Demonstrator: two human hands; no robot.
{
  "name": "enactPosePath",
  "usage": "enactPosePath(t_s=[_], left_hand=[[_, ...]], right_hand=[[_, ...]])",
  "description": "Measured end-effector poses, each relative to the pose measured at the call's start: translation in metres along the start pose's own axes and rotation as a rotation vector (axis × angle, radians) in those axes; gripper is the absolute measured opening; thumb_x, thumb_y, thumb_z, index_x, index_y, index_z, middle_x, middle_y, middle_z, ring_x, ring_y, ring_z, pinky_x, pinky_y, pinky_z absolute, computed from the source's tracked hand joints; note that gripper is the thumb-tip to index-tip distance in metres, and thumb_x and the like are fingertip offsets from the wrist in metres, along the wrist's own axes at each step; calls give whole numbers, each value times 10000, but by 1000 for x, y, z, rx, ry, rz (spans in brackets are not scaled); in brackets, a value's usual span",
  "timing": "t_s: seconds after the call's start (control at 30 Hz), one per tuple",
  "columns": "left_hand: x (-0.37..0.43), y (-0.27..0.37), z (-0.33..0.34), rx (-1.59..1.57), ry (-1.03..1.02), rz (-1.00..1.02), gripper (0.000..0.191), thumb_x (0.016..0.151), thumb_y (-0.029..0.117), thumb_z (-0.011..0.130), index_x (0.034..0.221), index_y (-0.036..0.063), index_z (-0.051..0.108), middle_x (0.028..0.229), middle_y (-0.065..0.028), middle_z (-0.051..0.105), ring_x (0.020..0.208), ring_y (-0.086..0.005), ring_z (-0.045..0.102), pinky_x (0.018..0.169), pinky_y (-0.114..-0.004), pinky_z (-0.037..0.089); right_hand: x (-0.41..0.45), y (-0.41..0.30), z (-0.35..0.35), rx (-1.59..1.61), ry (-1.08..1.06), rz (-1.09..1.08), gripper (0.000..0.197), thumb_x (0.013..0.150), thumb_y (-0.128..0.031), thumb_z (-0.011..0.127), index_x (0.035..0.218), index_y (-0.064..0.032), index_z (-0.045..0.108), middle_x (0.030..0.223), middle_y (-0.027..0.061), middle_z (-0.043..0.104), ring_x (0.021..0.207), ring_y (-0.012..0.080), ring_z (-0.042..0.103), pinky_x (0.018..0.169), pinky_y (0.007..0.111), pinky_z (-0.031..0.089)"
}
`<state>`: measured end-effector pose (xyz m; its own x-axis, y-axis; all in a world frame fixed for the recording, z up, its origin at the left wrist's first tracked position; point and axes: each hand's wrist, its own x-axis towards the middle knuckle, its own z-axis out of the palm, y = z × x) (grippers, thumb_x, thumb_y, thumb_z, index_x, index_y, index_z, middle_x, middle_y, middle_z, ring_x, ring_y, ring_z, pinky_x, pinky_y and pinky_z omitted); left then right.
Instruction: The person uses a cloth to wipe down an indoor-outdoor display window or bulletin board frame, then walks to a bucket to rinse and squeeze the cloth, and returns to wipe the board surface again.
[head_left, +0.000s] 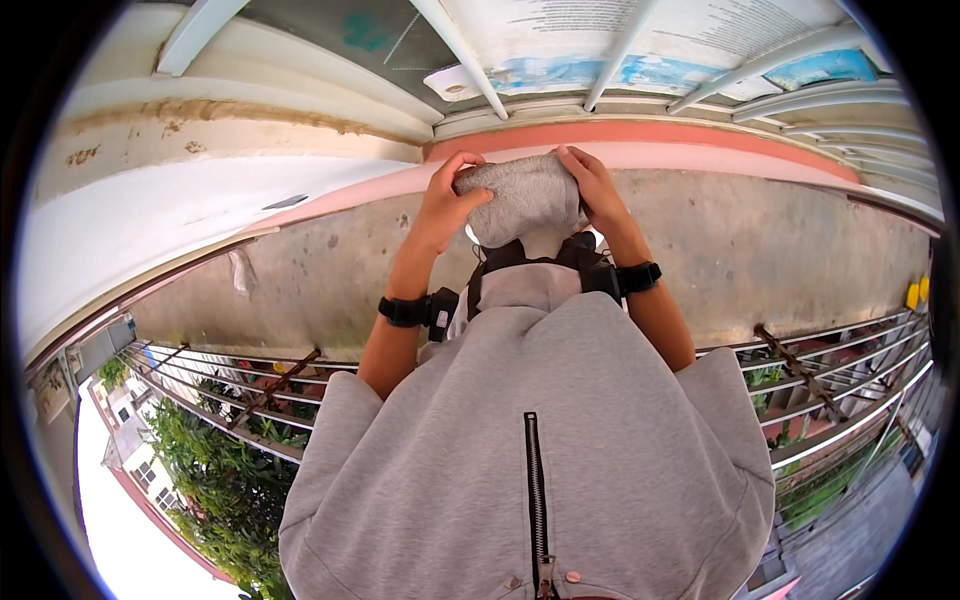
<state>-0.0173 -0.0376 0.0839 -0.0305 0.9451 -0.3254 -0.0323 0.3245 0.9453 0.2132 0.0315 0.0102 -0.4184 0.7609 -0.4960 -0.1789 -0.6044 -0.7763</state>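
A folded grey cloth is held out in front of my body, above my feet. My left hand grips its left end, with the thumb on top of the cloth and the fingers around the upper edge. My right hand holds the upper right corner, thumb at the edge; some of its fingers are hidden behind the cloth. Black straps with small devices are around both wrists.
Window bars stand over a sill beyond the hands, with printed sheets behind them. A white wall is at the left. Metal railings run along the near side of the concrete walkway.
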Motion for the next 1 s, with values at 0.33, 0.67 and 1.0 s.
enactPosePath(t_s=[0.33,0.67,1.0], left_hand=[[22,-40,-1,97,276,-10,445,755,49,753,1159,40,566,1146,-111,563,1013,-205,578,826,-317,492],[58,-47,53,981,313,488,418,772,15,668,1186,60,640,1269,-185,486,1133,-387,554,877,-482,512],[73,-54,62,1257,343,359,354,873,55,590,1227,52,611,1210,-163,431,1026,-397,587,727,-448,583]], right_hand=[[23,22,-5,-343,92,-310,388,811,-173,794,1114,10,637,909,75,675,857,152,634,732,302,513],[89,30,23,-244,632,-337,539,723,-285,850,1097,49,653,951,158,717,854,247,687,754,375,533],[73,33,36,-499,494,-486,476,826,-300,739,1181,-4,624,1003,251,683,921,416,671,770,434,530]])
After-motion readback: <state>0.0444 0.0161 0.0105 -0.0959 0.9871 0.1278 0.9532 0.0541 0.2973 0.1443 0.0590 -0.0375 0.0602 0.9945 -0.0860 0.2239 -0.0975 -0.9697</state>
